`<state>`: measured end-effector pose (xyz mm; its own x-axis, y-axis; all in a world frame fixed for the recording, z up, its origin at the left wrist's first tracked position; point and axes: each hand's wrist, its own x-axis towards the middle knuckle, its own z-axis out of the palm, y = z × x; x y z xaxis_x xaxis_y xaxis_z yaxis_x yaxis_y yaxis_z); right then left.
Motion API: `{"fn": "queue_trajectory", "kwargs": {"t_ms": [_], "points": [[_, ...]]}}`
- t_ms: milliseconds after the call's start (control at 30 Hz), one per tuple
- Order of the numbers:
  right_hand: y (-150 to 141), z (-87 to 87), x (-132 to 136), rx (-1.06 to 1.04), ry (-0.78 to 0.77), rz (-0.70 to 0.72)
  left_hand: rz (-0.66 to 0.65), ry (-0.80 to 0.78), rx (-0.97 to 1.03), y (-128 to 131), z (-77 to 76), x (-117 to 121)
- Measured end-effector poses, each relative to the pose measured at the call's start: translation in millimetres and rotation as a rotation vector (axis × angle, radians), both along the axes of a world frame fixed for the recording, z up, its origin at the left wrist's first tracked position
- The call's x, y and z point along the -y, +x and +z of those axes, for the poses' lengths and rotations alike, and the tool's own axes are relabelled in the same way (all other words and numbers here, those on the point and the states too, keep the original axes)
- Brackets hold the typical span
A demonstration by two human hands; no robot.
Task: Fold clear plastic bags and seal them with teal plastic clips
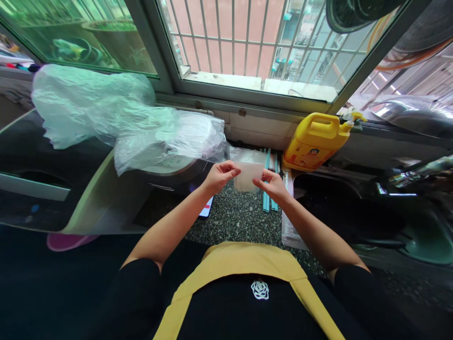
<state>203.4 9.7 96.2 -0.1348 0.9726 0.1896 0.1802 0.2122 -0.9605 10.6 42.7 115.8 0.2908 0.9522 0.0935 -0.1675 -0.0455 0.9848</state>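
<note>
Above the counter, my left hand [222, 174] pinches the left edge of a thin, translucent white sheet [248, 176]. My right hand [272, 184] grips the same sheet at its right edge, so it is stretched between both hands. What it is made of, I cannot tell. Light-blue strips [266, 201] lie on the speckled counter [233, 219] just beneath and beside my right hand. Below my left wrist, part of a phone [206, 208] shows, the rest hidden by my forearm. Clear plastic packaging [244, 154] lies behind the sheet.
A yellow jug [309, 146] stands at the back right, beside a sink [287, 231] with a dark pan [350, 212]. On the left, a clear plastic cover [141, 123] drapes over appliances. A barred window [244, 47] rises behind the counter.
</note>
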Motion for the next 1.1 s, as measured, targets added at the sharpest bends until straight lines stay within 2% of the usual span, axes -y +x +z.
{"fn": "queue_trajectory", "kwargs": {"t_ms": [333, 733, 867, 1100], "points": [[-2.5, -4.1, 5.4, 0.096, 0.029, -0.054, 0.034, -0.053, 0.056, -0.6, -5.7, -1.7], [0.2, -11.2, 12.6, 0.081, -0.004, -0.052, 0.102, -0.107, 0.063, -0.9, -8.3, -2.1], [3.1, -7.4, 10.0, 0.073, 0.011, -0.031, 0.094, -0.126, 0.101, 0.6, -6.4, -1.6], [-0.2, 4.6, -5.3, 0.032, 0.081, -0.129, 0.087, -0.052, -0.009, -2.2, -8.9, -5.0]]}}
